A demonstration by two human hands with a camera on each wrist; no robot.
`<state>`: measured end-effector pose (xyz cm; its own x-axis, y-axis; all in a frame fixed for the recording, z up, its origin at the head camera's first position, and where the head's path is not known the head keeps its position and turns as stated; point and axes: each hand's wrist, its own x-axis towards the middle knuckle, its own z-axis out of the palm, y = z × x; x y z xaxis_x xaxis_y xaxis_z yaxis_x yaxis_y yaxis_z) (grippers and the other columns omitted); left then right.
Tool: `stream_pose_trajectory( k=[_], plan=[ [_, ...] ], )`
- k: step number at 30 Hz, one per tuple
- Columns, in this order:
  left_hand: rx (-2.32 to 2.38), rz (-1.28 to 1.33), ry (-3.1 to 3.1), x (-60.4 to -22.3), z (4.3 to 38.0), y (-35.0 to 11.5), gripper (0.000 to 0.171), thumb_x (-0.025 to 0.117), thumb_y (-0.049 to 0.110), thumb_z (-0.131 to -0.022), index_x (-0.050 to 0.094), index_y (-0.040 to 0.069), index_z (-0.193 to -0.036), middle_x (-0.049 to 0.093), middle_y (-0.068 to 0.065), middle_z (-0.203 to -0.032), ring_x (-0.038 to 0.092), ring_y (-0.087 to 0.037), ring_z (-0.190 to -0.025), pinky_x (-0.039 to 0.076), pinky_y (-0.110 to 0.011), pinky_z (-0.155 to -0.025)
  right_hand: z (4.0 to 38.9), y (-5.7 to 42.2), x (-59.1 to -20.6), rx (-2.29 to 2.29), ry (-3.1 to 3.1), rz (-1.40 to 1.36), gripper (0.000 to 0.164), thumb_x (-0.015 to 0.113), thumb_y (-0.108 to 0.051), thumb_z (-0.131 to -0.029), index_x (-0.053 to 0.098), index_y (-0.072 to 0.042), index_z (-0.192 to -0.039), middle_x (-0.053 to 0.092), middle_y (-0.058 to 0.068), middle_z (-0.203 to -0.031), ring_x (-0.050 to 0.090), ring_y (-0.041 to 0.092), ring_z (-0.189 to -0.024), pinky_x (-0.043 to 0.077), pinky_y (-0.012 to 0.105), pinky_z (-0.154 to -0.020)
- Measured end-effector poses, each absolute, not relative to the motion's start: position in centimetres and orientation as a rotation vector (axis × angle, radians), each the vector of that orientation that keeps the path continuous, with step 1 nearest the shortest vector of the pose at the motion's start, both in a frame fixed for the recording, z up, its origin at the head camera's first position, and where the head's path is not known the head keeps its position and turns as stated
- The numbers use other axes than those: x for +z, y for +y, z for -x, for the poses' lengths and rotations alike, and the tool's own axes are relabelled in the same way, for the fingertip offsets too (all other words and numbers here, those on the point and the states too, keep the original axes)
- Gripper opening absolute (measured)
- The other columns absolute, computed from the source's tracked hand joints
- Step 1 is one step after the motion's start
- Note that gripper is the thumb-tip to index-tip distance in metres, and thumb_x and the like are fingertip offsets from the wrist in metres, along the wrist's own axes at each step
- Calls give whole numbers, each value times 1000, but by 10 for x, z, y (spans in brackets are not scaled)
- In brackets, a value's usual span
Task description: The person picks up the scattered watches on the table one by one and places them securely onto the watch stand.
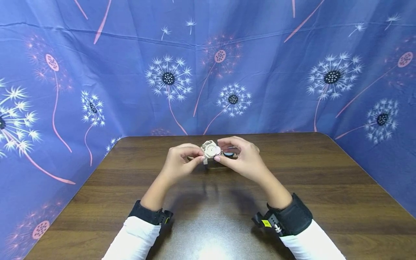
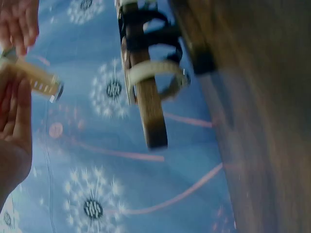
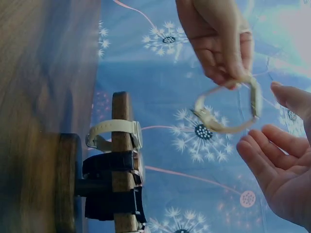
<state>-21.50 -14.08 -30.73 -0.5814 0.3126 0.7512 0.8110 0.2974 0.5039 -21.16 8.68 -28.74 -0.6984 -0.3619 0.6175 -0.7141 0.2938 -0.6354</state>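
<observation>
My left hand (image 1: pixel 180 162) pinches a cream wristwatch (image 3: pixel 256 99) between thumb and fingers. The strap forms a closed loop, and the case faces away from the stand in the right wrist view. My right hand (image 1: pixel 245 159) is close on the watch's other side, thumb and fingers spread, with a small gap to it in the right wrist view. Below the hands, a wooden watch stand (image 3: pixel 119 104) has a horizontal bar. On it hang another cream-strapped watch (image 3: pixel 114 127) near the end and black-strapped watches (image 3: pixel 104 162) beside it.
The stand's dark wooden base (image 3: pixel 68 184) rests on a brown wood-grain table (image 1: pixel 130 195). Behind the table hangs a blue cloth (image 1: pixel 269 72) with dandelion prints. Black bands (image 1: pixel 294 213) circle both wrists.
</observation>
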Motion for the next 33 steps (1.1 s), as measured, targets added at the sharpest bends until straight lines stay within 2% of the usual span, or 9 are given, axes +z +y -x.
stream_pose_trajectory(
  k=[4,9,17,19,21,24,26,29,33],
  plan=[
    [-1181,1016,-1869,-309,212,-128,10,77,-7,-76,74,0,-81,72,-9,-86,68,-21,-78,57,-23,-65,210,82,-290,1314,-2118,-999,44,85,-11,-75,68,0,-114,66,7,-113,66,19,-99,53,27,-87],
    [-1099,1051,-1772,-309,208,-118,11,76,-8,-76,73,1,-81,72,-9,-85,69,-21,-79,56,-22,-69,209,80,-290,1157,-1987,-1016,41,88,-14,-72,72,-5,-109,69,4,-109,63,17,-103,52,26,-86],
    [-1147,1046,-1789,-308,206,-116,11,77,-8,-75,72,-1,-81,71,-10,-85,67,-20,-76,56,-23,-62,210,81,-290,1076,-1833,-1067,41,88,-8,-69,72,-3,-106,70,6,-105,64,21,-100,48,22,-87],
    [-1166,1026,-1810,-306,204,-116,14,80,-5,-74,73,0,-85,71,-9,-88,65,-20,-72,56,-25,-60,210,81,-289,1045,-1805,-1077,40,87,-7,-69,72,-3,-106,70,6,-104,64,22,-99,49,23,-87],
    [-1141,996,-1839,-303,202,-118,25,84,0,-72,72,0,-94,70,-9,-96,63,-21,-71,55,-27,-59,210,82,-289,1007,-1793,-1086,40,87,-7,-69,72,-2,-105,70,7,-103,64,22,-98,49,24,-87],
    [-1005,960,-1900,-297,199,-121,50,90,8,-66,69,1,-111,66,-9,-110,61,-21,-82,53,-29,-66,209,82,-287,922,-1794,-1113,39,86,-8,-69,72,-1,-105,69,8,-103,63,24,-98,49,29,-88],
    [-904,964,-1938,-293,197,-123,62,92,11,-64,66,1,-119,65,-10,-117,60,-22,-94,52,-31,-76,208,82,-287,862,-1807,-1147,39,86,-9,-69,72,-1,-104,68,9,-102,63,25,-98,49,32,-89],
    [-806,1006,-1990,-291,194,-126,67,92,12,-64,64,0,-123,66,-12,-119,59,-25,-107,49,-32,-89,207,81,-287,770,-1822,-1213,41,86,-9,-69,71,1,-105,67,11,-102,62,26,-97,50,36,-89],
    [-725,1029,-2056,-291,190,-126,63,91,12,-65,66,-2,-121,69,-12,-113,63,-25,-106,50,-31,-92,204,80,-287,675,-1840,-1270,41,86,-11,-70,71,1,-106,66,10,-102,62,25,-96,51,37,-87]
  ],
)
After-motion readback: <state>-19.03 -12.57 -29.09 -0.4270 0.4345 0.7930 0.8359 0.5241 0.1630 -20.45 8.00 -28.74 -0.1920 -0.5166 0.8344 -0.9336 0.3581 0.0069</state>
